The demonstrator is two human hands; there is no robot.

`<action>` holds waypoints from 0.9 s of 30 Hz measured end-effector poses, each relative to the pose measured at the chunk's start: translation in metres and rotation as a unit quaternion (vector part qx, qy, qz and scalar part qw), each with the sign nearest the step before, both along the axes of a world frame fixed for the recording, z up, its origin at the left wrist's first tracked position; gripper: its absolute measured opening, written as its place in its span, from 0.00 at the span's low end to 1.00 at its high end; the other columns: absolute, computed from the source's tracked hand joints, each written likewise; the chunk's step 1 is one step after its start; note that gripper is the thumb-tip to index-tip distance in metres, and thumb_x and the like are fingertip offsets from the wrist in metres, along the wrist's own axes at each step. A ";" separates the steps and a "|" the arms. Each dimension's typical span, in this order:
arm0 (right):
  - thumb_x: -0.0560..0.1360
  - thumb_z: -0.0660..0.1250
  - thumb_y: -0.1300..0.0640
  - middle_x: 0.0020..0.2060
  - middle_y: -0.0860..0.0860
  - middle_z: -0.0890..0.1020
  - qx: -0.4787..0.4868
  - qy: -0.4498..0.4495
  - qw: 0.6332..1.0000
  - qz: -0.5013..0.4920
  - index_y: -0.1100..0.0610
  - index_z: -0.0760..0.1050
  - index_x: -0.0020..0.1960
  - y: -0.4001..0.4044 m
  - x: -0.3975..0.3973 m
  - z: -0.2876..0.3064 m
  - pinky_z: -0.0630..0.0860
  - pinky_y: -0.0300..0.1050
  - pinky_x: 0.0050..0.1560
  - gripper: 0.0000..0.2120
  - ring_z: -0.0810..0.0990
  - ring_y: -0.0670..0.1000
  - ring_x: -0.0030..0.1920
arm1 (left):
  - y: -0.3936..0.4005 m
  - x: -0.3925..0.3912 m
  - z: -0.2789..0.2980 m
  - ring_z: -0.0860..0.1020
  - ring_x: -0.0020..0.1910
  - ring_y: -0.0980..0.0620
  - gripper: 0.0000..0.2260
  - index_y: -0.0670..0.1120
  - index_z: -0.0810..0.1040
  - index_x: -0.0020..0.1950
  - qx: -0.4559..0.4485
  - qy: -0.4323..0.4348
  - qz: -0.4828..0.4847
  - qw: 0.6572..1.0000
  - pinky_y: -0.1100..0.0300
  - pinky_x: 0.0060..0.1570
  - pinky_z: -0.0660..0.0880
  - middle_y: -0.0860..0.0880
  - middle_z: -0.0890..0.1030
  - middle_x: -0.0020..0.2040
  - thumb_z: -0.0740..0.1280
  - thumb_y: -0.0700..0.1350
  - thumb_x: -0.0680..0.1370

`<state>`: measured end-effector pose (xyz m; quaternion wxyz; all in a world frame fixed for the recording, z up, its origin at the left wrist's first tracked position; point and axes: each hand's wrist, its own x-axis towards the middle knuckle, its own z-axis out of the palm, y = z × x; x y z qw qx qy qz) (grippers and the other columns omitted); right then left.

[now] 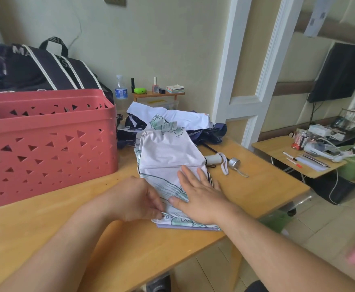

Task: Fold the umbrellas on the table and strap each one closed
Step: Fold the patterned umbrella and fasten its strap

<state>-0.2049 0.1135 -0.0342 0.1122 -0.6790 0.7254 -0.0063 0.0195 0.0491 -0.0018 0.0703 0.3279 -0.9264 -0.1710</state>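
Observation:
A collapsed white umbrella (164, 157) with green and blue line drawings lies on the wooden table (67, 218), its canopy partly flattened. My right hand (197, 194) lies flat on the near part of the canopy with straight fingers. My left hand (138, 201) pinches the canopy's near-left edge between thumb and fingers. The umbrella's white handle (213, 159) with a wrist loop points right. Behind it sits a second, unfolded umbrella (185, 121), white outside and dark navy inside.
A large red perforated basket (46, 140) fills the table's left side, with a dark striped bag (35, 68) behind it. A small silver cylinder (234, 163) lies right of the handle. A side table (294, 152) with clutter stands to the right. A spray bottle (120, 90) stands at the back.

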 end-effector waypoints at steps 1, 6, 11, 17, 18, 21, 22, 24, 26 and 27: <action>0.77 0.44 0.23 0.77 0.33 0.27 0.000 0.004 1.000 0.000 0.40 0.33 0.83 0.000 -0.001 -0.002 0.39 0.68 0.79 0.43 0.29 0.50 0.81 | 0.000 0.000 0.003 0.79 0.43 0.70 0.08 0.64 0.87 0.49 0.008 -0.017 0.006 1.000 0.76 0.44 0.70 0.68 0.83 0.38 0.79 0.59 0.71; 0.75 0.42 0.21 0.78 0.34 0.27 -0.001 0.004 1.000 0.002 0.39 0.33 0.82 0.001 0.000 -0.002 0.38 0.67 0.79 0.43 0.28 0.50 0.80 | 0.005 -0.016 0.019 0.81 0.53 0.60 0.09 0.61 0.84 0.60 -0.071 0.004 0.036 0.997 0.60 0.57 0.76 0.60 0.86 0.53 0.68 0.53 0.81; 0.73 0.42 0.19 0.79 0.33 0.30 0.000 -0.012 1.000 -0.009 0.39 0.33 0.82 0.000 0.001 -0.001 0.37 0.67 0.79 0.45 0.28 0.49 0.80 | -0.006 -0.057 0.005 0.62 0.80 0.48 0.24 0.47 0.64 0.82 -0.133 0.032 0.015 0.990 0.57 0.76 0.57 0.48 0.65 0.81 0.58 0.45 0.85; 0.73 0.44 0.19 0.78 0.34 0.29 0.016 0.004 1.000 0.003 0.44 0.32 0.83 0.006 -0.011 0.000 0.38 0.64 0.80 0.49 0.29 0.46 0.80 | -0.020 -0.026 -0.029 0.24 0.78 0.52 0.42 0.59 0.32 0.82 -0.105 -0.200 0.027 0.974 0.42 0.79 0.31 0.61 0.27 0.80 0.28 0.73 0.70; 0.72 0.43 0.18 0.78 0.35 0.29 0.020 0.008 1.000 -0.002 0.44 0.32 0.83 0.008 -0.017 0.001 0.38 0.64 0.80 0.50 0.29 0.45 0.80 | -0.020 -0.020 -0.029 0.23 0.77 0.52 0.41 0.61 0.31 0.82 -0.107 -0.208 0.030 0.972 0.41 0.79 0.31 0.62 0.26 0.79 0.30 0.75 0.71; 0.71 0.42 0.17 0.78 0.35 0.28 0.038 0.021 0.999 -0.022 0.42 0.32 0.83 0.015 -0.038 0.004 0.40 0.65 0.80 0.50 0.32 0.48 0.82 | -0.018 -0.007 -0.034 0.23 0.77 0.52 0.43 0.63 0.31 0.81 -0.106 -0.204 0.045 0.972 0.40 0.78 0.31 0.63 0.26 0.79 0.36 0.80 0.71; 0.71 0.41 0.17 0.77 0.34 0.28 0.042 0.022 0.999 -0.027 0.42 0.32 0.83 0.017 -0.042 0.006 0.40 0.66 0.80 0.50 0.33 0.50 0.82 | -0.017 -0.004 -0.036 0.23 0.77 0.52 0.44 0.64 0.32 0.81 -0.104 -0.196 0.049 0.974 0.40 0.78 0.31 0.63 0.26 0.79 0.37 0.81 0.70; 0.71 0.41 0.17 0.77 0.33 0.28 0.054 0.024 0.998 -0.032 0.41 0.33 0.83 0.020 -0.046 0.011 0.40 0.67 0.80 0.49 0.33 0.53 0.82 | -0.017 -0.003 -0.036 0.24 0.78 0.52 0.45 0.64 0.33 0.82 -0.100 -0.189 0.053 0.975 0.40 0.78 0.31 0.63 0.27 0.79 0.38 0.82 0.70; 0.73 0.43 0.18 0.78 0.33 0.30 0.077 0.041 0.995 -0.041 0.42 0.35 0.84 0.020 -0.044 0.018 0.39 0.68 0.79 0.48 0.34 0.56 0.82 | -0.018 -0.004 -0.036 0.24 0.78 0.52 0.45 0.64 0.34 0.82 -0.097 -0.186 0.053 0.976 0.40 0.78 0.31 0.63 0.27 0.79 0.39 0.83 0.69; 0.76 0.44 0.21 0.80 0.35 0.32 0.088 0.063 0.993 -0.045 0.43 0.38 0.84 0.016 -0.042 0.023 0.39 0.70 0.78 0.45 0.35 0.58 0.83 | -0.018 -0.005 -0.036 0.24 0.78 0.52 0.46 0.65 0.34 0.82 -0.096 -0.184 0.052 0.977 0.40 0.78 0.31 0.63 0.27 0.80 0.38 0.83 0.68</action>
